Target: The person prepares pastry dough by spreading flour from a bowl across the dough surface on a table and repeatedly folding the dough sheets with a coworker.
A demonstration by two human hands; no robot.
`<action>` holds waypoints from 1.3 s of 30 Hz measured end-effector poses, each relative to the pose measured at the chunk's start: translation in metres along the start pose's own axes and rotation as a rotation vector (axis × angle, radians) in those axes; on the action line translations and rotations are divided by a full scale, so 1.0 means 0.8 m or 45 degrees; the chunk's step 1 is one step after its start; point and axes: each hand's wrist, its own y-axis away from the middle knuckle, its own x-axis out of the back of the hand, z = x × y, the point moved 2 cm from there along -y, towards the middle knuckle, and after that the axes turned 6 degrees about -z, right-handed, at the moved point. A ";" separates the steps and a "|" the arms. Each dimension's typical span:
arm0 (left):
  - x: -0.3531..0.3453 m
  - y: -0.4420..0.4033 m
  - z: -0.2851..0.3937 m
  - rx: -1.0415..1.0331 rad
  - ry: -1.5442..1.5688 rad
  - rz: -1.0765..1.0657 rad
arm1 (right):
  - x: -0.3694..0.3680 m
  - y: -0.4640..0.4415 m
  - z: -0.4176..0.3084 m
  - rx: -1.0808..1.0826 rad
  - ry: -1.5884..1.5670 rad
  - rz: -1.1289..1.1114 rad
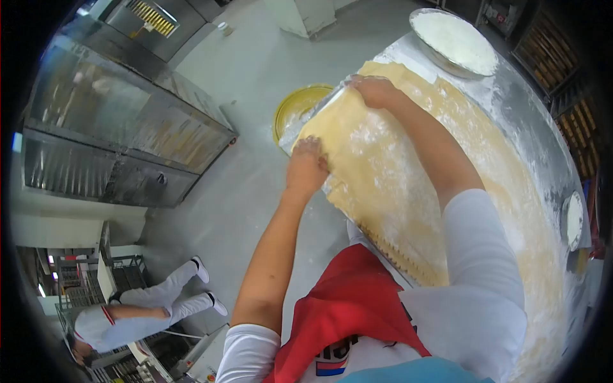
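A wide, thin sheet of yellow dough (396, 166), dusted with flour in white patches, covers much of the metal table. My left hand (308, 166) grips the sheet's near left edge, fingers curled and partly hidden. Farther along, at the table's end, my right hand (378, 91) is closed over the far edge of the same dough. Between the two hands the dough reaches the table's rim. A row of small notches runs along the sheet's side nearest my body.
A bowl of white flour (454, 39) sits at the table's far corner; a smaller white-filled bowl (573, 220) is at the right. On the floor beyond the table end is a yellow tub (300, 105). A steel cabinet (128, 121) and a person (137, 319) are leftward.
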 end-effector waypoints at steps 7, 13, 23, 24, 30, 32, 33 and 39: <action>0.067 -0.144 -0.021 0.202 0.009 0.171 | 0.119 -0.156 0.046 -0.042 0.458 -0.045; 0.107 -0.160 -0.055 0.425 0.401 -0.189 | 0.143 -0.156 0.085 -0.187 0.464 -0.011; 0.274 -0.208 -0.051 -0.276 1.754 -0.579 | 0.276 0.000 0.096 -0.251 0.587 0.578; 0.272 -0.201 -0.032 -0.285 1.715 -0.616 | 0.275 0.018 0.088 -0.271 0.607 0.577; 0.142 -0.134 0.102 -0.479 1.165 -1.008 | 0.192 0.183 0.089 -1.022 0.600 0.398; 0.095 -0.099 0.146 -0.500 1.133 -0.983 | 0.151 0.245 0.099 -1.104 0.424 0.351; 0.050 -0.092 0.161 -0.642 1.077 -0.870 | 0.129 0.273 0.101 -1.166 0.425 0.306; -0.022 -0.040 0.276 -0.596 0.794 -1.206 | 0.023 0.429 0.143 -1.276 0.261 0.460</action>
